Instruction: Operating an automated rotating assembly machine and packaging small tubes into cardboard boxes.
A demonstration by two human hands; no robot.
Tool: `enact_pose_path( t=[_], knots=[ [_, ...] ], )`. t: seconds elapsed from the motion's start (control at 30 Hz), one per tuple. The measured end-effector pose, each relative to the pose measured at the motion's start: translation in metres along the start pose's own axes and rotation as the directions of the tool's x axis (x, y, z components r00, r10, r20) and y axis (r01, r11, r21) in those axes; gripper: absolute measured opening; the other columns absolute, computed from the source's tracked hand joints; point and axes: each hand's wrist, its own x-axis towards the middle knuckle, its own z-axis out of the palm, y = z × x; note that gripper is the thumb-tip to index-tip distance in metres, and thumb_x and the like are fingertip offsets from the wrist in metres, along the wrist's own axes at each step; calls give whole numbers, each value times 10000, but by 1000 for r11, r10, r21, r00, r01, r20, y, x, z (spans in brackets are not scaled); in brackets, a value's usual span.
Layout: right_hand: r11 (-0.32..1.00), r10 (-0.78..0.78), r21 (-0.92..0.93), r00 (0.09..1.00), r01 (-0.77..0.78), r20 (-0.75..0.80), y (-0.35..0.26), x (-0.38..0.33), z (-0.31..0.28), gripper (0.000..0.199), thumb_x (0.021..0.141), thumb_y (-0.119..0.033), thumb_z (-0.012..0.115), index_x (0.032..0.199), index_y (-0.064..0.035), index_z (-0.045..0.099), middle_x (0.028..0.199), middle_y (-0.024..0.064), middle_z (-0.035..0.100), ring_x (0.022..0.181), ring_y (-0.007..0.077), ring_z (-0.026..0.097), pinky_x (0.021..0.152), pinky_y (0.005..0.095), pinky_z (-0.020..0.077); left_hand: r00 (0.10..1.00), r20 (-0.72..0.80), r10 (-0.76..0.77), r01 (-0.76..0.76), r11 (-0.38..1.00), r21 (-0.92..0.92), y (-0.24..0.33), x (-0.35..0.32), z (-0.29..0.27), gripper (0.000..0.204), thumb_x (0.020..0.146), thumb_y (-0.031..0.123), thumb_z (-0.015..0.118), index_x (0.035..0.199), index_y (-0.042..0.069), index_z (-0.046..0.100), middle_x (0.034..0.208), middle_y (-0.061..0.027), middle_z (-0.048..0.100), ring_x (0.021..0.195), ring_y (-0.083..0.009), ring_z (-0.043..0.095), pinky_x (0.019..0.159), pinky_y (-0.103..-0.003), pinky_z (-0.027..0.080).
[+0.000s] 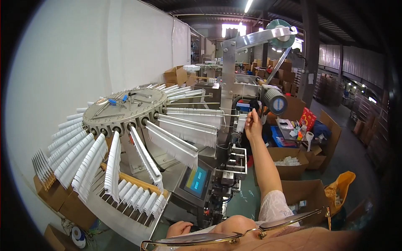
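Observation:
My right hand (253, 125) is raised at the centre right, its fingers pinched on the outer end of a thin metal rod (235, 115). That rod reaches out from a round metal turntable (125, 109) and carries a row of thin white pieces (201, 118) hanging from it. Similar loaded rods fan out all around the turntable. My left hand (180, 229) is low, near the bottom edge, by the machine's front. Its fingers look curled; whatever they may hold is hidden.
A touch screen (196, 180) sits below the rods, beside a wooden-edged rack (138, 184) with more white bundles. A motor (275, 100) and a reel (280, 34) rise beyond my right hand. Cardboard boxes (289, 165) and a yellow bag (341, 188) stand at right.

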Motion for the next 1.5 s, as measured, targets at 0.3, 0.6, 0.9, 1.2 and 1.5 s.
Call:
enact_pose_path(
  t=[0.3,0.6,0.9,1.2,1.5],
  knots=[
    [992,-64,99,993,74,-103,-25,-11,-41,169,824,-241,551,724,-116,498,536,-43,433,420,58,396,369,162,302,979,114,-171,203,883,-422,8,-1,-1,135,778,112,547,877,41,605,674,-99,529,614,-219,554,555,-277,438],
    [946,-195,179,914,272,-356,-59,-22,-92,196,844,-258,528,708,-124,485,602,-46,451,456,26,383,349,150,262,945,267,-187,281,883,-376,-15,-16,15,175,815,152,532,946,55,596,739,-61,549,664,-156,563,594,-254,438],
    [920,-75,339,935,199,-345,-62,-180,-129,317,874,-271,422,587,-141,388,499,-30,358,399,66,324,354,179,268,522,818,243,587,593,-551,-67,-29,-18,355,875,202,471,1186,35,439,1084,-71,525,1004,-109,459,877,-262,361],
    [984,-45,172,998,50,-33,28,-445,-10,231,864,-297,471,818,-76,518,737,86,510,696,172,509,561,245,449,425,719,550,439,570,-695,-133,-47,-174,395,857,120,491,1216,-11,390,1054,-92,523,954,-144,498,852,-283,406],
    [739,-510,-620,821,266,-256,125,-588,249,180,793,-121,560,882,35,561,829,154,539,654,196,563,545,267,472,891,374,256,-71,894,-443,-331,-23,-141,211,844,208,502,993,60,491,732,-12,494,611,-92,476,530,-230,385]
  ],
)
